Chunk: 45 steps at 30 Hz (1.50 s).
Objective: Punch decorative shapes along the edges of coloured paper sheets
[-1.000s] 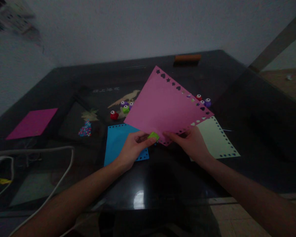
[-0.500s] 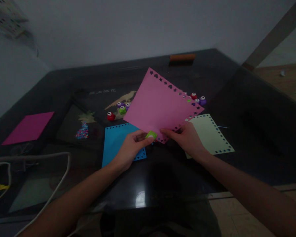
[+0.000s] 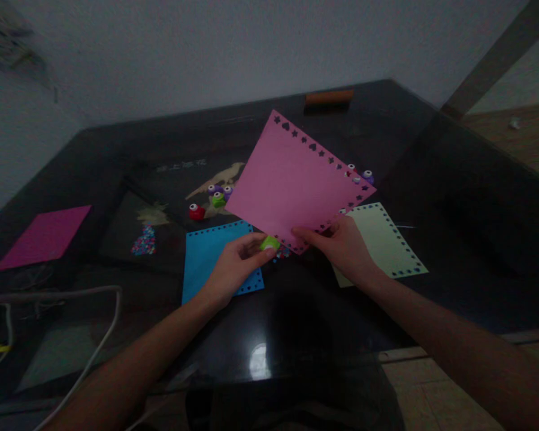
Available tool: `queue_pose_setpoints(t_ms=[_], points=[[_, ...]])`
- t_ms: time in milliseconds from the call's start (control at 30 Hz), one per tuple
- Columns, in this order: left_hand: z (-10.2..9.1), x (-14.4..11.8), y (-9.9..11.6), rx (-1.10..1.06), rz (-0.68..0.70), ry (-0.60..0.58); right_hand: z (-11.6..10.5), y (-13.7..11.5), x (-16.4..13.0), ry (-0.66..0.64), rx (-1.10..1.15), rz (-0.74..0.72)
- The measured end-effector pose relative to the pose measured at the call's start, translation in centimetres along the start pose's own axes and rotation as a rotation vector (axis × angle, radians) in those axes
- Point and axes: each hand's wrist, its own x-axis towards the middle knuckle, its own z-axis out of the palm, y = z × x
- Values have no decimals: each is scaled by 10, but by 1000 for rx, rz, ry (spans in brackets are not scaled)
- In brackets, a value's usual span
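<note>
My right hand (image 3: 341, 242) pinches a square of pink paper (image 3: 291, 179) near its lower corner, keeping it tilted above the table. Heart, star and flower holes run along two of the paper's edges. In my left hand (image 3: 236, 263), between thumb and fingers, is a small green paper punch (image 3: 270, 243), at the paper's lower left edge. Whether the paper sits inside the punch's slot I cannot tell. Small punched-out bits (image 3: 284, 253) lie on the table below the paper's lower corner.
Blue paper (image 3: 206, 254) and pale green paper (image 3: 381, 239), both with punched edges, lie on the dark table. Several punches (image 3: 218, 199) stand behind the blue sheet, others (image 3: 367, 176) behind the pink one. Confetti (image 3: 144, 240), magenta paper (image 3: 45, 236) and a white cable (image 3: 112, 329) are leftward.
The green punch has shifted slightly left along the pink paper's lower edge with my left hand. The paper is raised a little, and the view has moved slightly.
</note>
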Motion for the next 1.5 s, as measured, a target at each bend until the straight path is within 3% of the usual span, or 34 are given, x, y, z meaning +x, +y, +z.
queue_pose_setpoints(t_ms=[267,600,767,1500], points=[[0,3,-1,212,106,-2,-5,2,5,37,13,-3],[1,5,-7,665,477,-22,-9,2,8,82,20,8],[-1,5,-9,746,582,-38,-10,2,9,94,47,-8],[-8,5,-4,699,556,37,-17,4,13,62,100,85]])
